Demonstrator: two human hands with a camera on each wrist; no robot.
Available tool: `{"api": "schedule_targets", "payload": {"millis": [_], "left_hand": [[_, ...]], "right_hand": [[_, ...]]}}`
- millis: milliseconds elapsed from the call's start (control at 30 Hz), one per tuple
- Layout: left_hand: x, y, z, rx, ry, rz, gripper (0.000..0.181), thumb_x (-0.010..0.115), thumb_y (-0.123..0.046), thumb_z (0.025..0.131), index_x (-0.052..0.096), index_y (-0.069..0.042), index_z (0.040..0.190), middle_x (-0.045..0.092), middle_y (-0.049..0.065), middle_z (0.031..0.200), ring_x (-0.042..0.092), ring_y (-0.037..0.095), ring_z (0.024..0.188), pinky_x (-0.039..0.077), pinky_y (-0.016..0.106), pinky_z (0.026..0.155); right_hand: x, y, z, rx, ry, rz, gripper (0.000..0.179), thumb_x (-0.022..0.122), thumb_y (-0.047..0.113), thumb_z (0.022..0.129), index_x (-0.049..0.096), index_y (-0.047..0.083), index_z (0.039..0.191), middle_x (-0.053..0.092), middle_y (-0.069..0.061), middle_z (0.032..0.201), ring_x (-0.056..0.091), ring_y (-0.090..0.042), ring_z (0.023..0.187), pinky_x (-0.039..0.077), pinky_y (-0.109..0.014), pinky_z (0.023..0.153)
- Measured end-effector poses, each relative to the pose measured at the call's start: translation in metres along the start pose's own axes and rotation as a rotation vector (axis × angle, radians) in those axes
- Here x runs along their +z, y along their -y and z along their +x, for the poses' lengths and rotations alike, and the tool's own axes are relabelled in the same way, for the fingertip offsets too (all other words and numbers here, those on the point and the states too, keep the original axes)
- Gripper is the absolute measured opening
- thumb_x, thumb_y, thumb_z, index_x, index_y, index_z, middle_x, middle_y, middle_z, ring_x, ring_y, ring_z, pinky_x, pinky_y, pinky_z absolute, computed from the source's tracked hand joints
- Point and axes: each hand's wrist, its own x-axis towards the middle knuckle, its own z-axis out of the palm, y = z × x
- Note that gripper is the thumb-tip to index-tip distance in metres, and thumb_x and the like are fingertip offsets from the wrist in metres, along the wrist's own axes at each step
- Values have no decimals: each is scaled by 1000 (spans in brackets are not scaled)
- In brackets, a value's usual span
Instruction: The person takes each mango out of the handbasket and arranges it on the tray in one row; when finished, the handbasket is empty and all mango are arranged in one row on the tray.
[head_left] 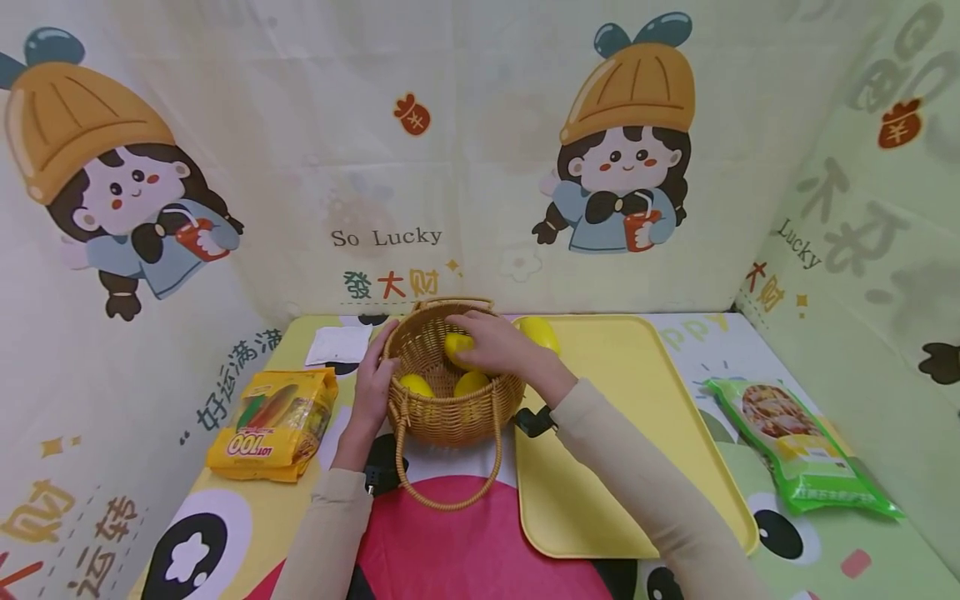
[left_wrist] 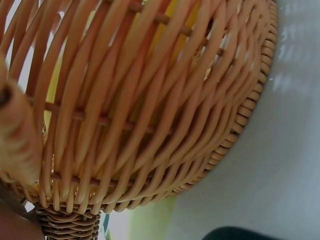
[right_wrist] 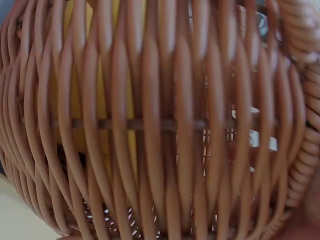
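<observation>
A round wicker basket (head_left: 444, 427) stands near the back, its front handle folded down. My left hand (head_left: 372, 385) grips its left rim, thumb over the edge. Inside the basket, my right hand (head_left: 497, 343) holds a yellow lemon (head_left: 456, 348), its fingers partly hidden behind the fruit. Two more lemons lie below, one lemon (head_left: 416, 386) at the left and another lemon (head_left: 472, 384) at the front. Both wrist views are filled by the basket's weave (left_wrist: 145, 105), with yellow showing through the gaps in the right wrist view.
Right of the basket lies a yellow tray (head_left: 622, 467), with another lemon (head_left: 540, 335) at its back left corner. A green food packet (head_left: 802, 446) sits farther right. On the left are an orange snack bag (head_left: 273, 425) and a small white packet (head_left: 337, 345). Cloth-covered walls (head_left: 480, 167) surround the table.
</observation>
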Motion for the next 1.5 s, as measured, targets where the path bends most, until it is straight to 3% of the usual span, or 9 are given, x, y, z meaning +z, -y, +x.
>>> {"api": "schedule_targets", "payload": {"millis": [333,467,667,833,1000,1167,1300,1500], "left_hand": [[1,3,-1,36,-26,13,61,41,-16,94,38,-25,154,36,-4,160,39,26,143,36,56,114],[1,2,-1,33,-22,10,61,41,-16,95,38,-32,153,34,-2,161,38,26,144,36,56,115],[2,2,-1,34,-24,7,60,41,-16,95,38,-33,153,34,-2,161,38,26,144,36,57,114],[2,2,0,3,-3,8,60,41,-15,96,36,-33,154,33,-5,162,35,25,146,34,54,117],[0,-14,-5,-32,17,-2,62,41,-13,95,34,-28,155,31,0,163,33,29,147,33,54,118],[1,-37,-12,-30,28,13,64,40,-13,94,32,-21,157,29,8,163,34,32,147,34,55,117],[2,-40,-14,-29,29,21,64,40,-14,94,31,-20,157,28,9,164,33,33,147,33,55,117],[1,-39,-15,-27,26,24,63,41,-14,94,32,-22,156,29,9,163,34,32,147,33,54,117]], "right_hand": [[3,6,7,31,106,-119,62,64,29,93,44,15,150,48,-14,151,51,-31,134,43,-46,111],[5,5,11,47,129,-156,63,63,27,93,43,15,151,48,-14,150,52,-31,133,44,-45,110],[6,4,17,80,146,-114,64,64,27,92,43,15,151,48,-12,150,53,-29,130,47,-43,104],[10,4,18,108,179,-137,58,56,27,96,43,13,151,49,-15,149,50,-31,135,44,-44,109],[14,7,18,118,190,-212,55,53,25,98,44,12,150,52,-16,147,50,-32,135,43,-44,111],[14,8,17,161,188,-237,52,54,26,97,46,12,147,59,-13,138,60,-28,117,50,-40,98],[14,8,16,163,200,-256,48,53,25,98,50,13,144,63,-11,129,62,-25,105,51,-38,88],[15,8,17,132,193,-273,44,54,25,98,53,13,141,65,-10,127,63,-26,108,52,-39,91]]}}
